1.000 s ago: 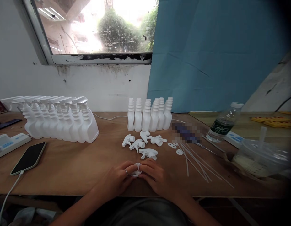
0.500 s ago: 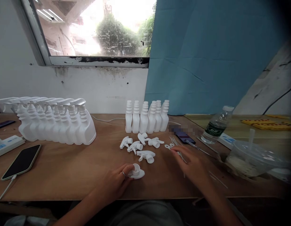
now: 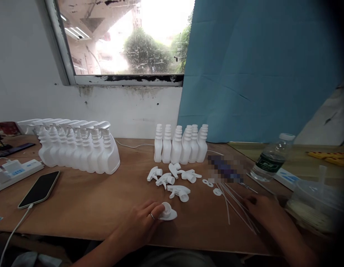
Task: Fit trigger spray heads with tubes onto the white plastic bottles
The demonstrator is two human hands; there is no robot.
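My left hand [image 3: 145, 222] is closed on a white spray trigger head [image 3: 169, 215], low over the front of the table, with its round collar turned up. To the right, my right hand [image 3: 262, 211] has its fingers curled beside the ends of several thin white tubes [image 3: 235, 202]; what is between the fingertips, if anything, is hidden. Several more trigger heads [image 3: 179, 193] lie loose in the middle. Small white washers [image 3: 217, 191] rest between them and the tubes. Behind stand several white bottles [image 3: 176, 146] without heads.
At left, a row of white bottles with trigger heads [image 3: 77, 148] stands near a phone [image 3: 39, 189] on a cable and a power strip [image 3: 18, 172]. A water bottle [image 3: 269, 159], a slim metal tool [image 3: 249, 188] and a clear lidded cup [image 3: 313, 204] are at right.
My right hand has moved right, away from the washers, uncovering them and the tubes. The left hand keeps hold of its trigger head. The whole view has shifted slightly.
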